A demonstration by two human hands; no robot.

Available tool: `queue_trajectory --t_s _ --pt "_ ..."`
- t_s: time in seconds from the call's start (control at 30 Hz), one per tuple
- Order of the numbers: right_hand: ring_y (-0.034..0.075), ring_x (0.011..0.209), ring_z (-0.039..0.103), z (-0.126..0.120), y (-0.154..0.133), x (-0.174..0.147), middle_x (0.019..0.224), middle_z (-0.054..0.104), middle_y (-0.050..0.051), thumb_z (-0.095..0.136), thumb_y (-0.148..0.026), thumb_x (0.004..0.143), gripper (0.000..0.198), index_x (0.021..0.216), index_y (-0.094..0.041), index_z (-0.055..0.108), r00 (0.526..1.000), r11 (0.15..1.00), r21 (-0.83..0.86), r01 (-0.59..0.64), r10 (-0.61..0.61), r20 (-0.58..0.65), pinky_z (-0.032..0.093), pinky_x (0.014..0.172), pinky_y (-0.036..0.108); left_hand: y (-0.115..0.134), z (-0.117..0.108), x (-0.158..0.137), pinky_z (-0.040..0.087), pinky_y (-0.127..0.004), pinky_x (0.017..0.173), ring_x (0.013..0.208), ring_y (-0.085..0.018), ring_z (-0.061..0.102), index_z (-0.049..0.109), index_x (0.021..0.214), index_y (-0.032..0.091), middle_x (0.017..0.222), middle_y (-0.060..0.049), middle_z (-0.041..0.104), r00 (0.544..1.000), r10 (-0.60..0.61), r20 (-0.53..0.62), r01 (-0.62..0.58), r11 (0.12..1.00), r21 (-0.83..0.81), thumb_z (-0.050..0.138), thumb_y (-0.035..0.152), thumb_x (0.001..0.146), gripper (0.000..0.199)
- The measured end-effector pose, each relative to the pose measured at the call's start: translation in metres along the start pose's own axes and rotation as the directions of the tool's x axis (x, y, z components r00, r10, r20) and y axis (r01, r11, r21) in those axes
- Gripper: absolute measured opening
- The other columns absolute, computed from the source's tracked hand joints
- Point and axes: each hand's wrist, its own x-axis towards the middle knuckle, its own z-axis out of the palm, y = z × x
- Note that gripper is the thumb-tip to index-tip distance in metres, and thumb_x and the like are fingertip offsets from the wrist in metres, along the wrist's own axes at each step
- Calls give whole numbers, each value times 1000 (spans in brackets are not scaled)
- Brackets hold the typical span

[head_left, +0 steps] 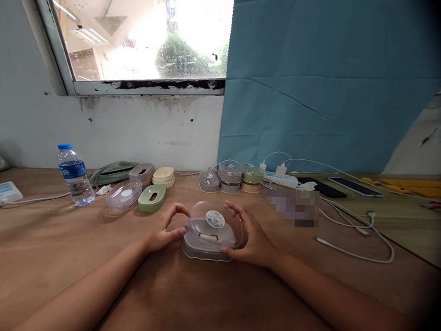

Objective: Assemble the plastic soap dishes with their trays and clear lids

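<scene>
A clear plastic lid [199, 212] with a round patterned label [215, 219] tilts over a grey oval soap box [207, 255] in front of me. Through the lid shows a pale elongated shape in the box's middle. My left hand [167, 229] curls at the lid's left edge, thumb and fingertips against it. Around the right edge, my right hand [253, 240] is closed on the lid, with its thumb low by the box's rim. Whether the lid's front edge rests on the box, I cannot tell.
Left of the hands lie clear lids [122, 195], a green slotted tray [152, 198] and stacked cream trays [164, 177]. Several lidded boxes [230, 174] stand by the wall. A water bottle [75, 175] is at left; a white cable [362, 259] and phones [355, 186] lie right.
</scene>
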Motion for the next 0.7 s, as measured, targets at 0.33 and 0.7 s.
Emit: queue_trajectory --t_s 0.33,0.7 --pt "27 114 39 1 4 3 122 41 8 69 -42 60 72 121 -25 37 988 997 24 68 -70 138 33 96 40 0 6 -2 29 -41 99 117 -23 36 24 119 22 122 -11 37 969 -167 180 169 986 6 70 38 59 77" --pt "26 114 39 2 -1 4 122 38 6 66 -44 64 65 121 -29 40 940 994 100 -32 -4 340 33 97 41 -5 8 -5 27 -45 98 119 -27 34 11 126 23 125 -14 37 940 -263 217 236 961 141 75 43 47 104"
